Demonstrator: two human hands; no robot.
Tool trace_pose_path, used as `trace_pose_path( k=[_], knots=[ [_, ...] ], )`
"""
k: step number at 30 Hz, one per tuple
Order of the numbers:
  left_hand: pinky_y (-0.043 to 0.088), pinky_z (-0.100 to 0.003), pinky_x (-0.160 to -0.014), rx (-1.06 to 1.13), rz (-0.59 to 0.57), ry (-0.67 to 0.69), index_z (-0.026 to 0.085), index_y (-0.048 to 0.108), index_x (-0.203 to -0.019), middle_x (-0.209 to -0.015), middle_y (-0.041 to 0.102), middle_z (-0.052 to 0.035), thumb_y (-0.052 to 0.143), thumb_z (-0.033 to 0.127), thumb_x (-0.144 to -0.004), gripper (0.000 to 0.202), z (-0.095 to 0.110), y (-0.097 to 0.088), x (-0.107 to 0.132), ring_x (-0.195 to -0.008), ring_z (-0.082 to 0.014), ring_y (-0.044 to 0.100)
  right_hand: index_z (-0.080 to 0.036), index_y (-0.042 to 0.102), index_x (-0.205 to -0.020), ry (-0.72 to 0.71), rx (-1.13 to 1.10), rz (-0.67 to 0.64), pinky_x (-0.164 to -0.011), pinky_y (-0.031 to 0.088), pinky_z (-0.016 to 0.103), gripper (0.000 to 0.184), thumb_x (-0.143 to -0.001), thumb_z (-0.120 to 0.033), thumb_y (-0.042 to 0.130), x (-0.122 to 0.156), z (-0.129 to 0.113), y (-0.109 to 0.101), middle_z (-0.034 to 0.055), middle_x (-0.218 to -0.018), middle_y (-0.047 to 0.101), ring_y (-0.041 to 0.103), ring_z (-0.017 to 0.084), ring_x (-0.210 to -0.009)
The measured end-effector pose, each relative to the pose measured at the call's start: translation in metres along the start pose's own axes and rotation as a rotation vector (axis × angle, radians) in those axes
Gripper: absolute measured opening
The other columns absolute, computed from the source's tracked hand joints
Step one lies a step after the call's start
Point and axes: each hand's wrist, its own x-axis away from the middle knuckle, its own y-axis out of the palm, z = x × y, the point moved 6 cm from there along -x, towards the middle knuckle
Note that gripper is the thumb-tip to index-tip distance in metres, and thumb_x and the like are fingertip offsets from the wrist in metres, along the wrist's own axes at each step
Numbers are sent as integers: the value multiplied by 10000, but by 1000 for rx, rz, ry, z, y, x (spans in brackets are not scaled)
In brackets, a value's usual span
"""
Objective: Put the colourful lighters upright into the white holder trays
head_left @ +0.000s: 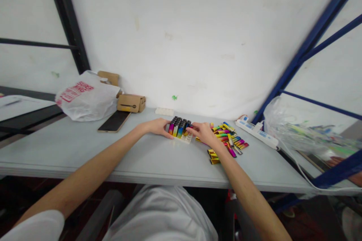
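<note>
A whitish slotted tray (pixel 185 138) lies on the table before me. Shiny, many-coloured pieces with black tops (pixel 178 126), shaped like lighters, stand upright in close rows in it. My left hand (pixel 161 127) is closed around the left side of the tray and its pieces, thumb at the front and fingers behind. At the right edge of the rows, my right hand (pixel 202 131) pinches one dark-topped piece (pixel 190 126), partly hidden by its fingers. A loose pile of similar shiny pieces (pixel 230 139) lies flat beside my right wrist.
Against the wall lies another white tray (pixel 164 112). To the left are a phone (pixel 114 121), a small cardboard box (pixel 131 103) and a white plastic bag (pixel 87 96). A power strip (pixel 257 132) and a clear bag (pixel 308 135) are at right, near a blue post (pixel 285 67).
</note>
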Motion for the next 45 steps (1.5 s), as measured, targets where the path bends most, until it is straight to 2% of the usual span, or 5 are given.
trace_pose_path(
  k=[10, 19, 28, 38, 45],
  knots=[
    [427, -265, -664, -11, -10, -7, 160, 710, -1157, -866, 716, -30, 765, 705, -693, 717, 0, 0, 0, -753, -212, 617, -174, 753, -787, 30, 159, -135, -589, 323, 272, 427, -986, -535, 640, -6, 4, 21, 47, -653, 691, 550, 156, -573],
    [436, -271, -696, -10, -12, -23, 167, 696, -1155, -893, 717, -31, 762, 731, -681, 740, -2, 1, -1, -785, -219, 625, -151, 791, -990, 16, 117, -147, -840, 460, 305, 290, -952, -420, 691, 9, 36, -31, 108, -980, 762, 665, 220, -897],
    [434, -265, -688, -36, -20, -28, 173, 691, -1157, -916, 710, -32, 747, 735, -692, 732, -1, 0, -1, -790, -212, 623, -186, 795, -902, 55, 142, -368, -904, 466, 313, 187, -822, -354, 820, 18, 43, -9, 104, -1041, 726, 659, 248, -976],
    [430, -265, -680, -42, -31, -25, 164, 676, -1171, -921, 718, -32, 734, 738, -709, 739, -3, 2, -1, -784, -213, 628, -165, 698, -1164, 53, -206, 26, -633, 409, 258, 440, -1018, -538, 516, 9, 20, -34, -10, -675, 675, 553, 149, -585],
    [421, -261, -662, -25, -23, -18, 175, 680, -1139, -888, 705, -22, 743, 719, -717, 692, -6, 3, -2, -765, -205, 617, -169, 728, -1277, 54, -294, 63, -679, 447, 269, 552, -1031, -563, 430, 3, 27, -21, 39, -867, 714, 579, 169, -730]
  ],
)
